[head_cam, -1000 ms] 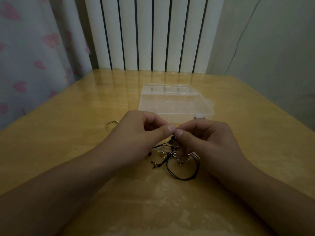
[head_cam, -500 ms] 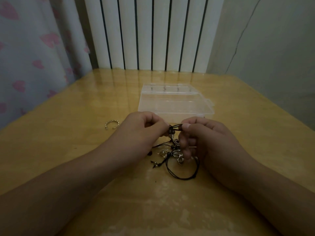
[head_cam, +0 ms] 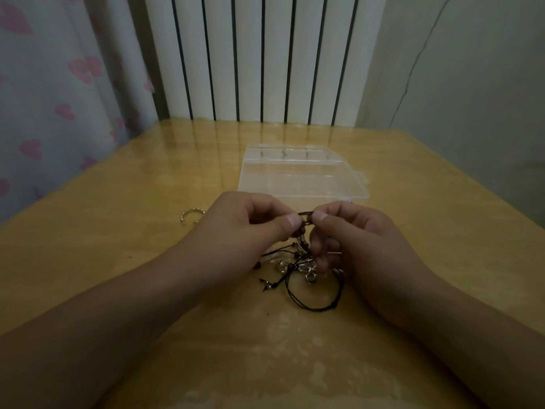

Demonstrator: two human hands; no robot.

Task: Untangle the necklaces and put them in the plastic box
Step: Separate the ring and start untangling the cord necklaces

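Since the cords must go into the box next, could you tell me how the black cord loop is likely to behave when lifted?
The black cord loop lies slack and curved on the table, so it is probably floppy. It looks thin, so likely light. It joins the tangle of charms, so it may drag them along.

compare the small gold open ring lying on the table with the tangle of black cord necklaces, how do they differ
The small gold open ring lies alone and untouched on the wooden table, left of the hands; the tangle of black cord necklaces is pinched at its top by the left hand and right hand. The ring is one small metal arc; the tangle is dark looping cord with silvery charms. Both are outside the clear plastic box.
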